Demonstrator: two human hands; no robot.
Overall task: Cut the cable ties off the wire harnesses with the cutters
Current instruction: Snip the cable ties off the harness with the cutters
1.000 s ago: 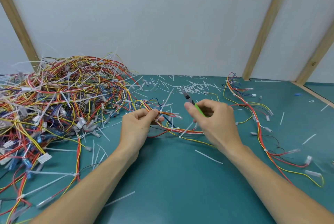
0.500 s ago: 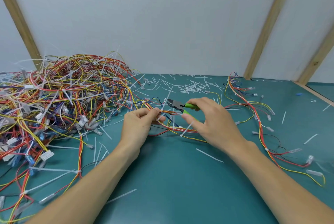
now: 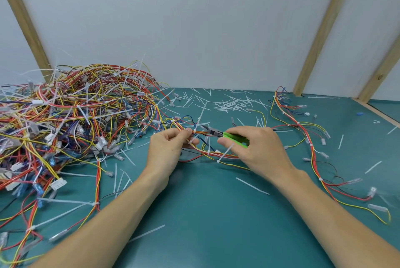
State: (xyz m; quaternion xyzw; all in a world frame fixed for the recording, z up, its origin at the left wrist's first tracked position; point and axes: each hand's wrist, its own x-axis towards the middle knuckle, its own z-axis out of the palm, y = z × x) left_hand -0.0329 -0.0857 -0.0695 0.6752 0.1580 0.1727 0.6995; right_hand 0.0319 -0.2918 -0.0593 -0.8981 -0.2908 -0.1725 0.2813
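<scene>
Near the mat's middle we pinch a harness (image 3: 213, 155) in our left hand (image 3: 167, 150), thumb and fingers closed on the wires beside a white tie (image 3: 194, 131). Our right hand (image 3: 257, 148) grips the green handles of the cutters (image 3: 225, 134), whose tip points left and lies just beside that tie. The harness curves back under the right hand. A big pile (image 3: 71, 120) of tied harnesses fills the left, spilling past the frame's left edge. Another harness (image 3: 311, 148) trails down the right side, well apart. Cut tie ends (image 3: 233, 103) litter the far mat (image 3: 216, 224) by the wall; bare mat lies open between our forearms.
</scene>
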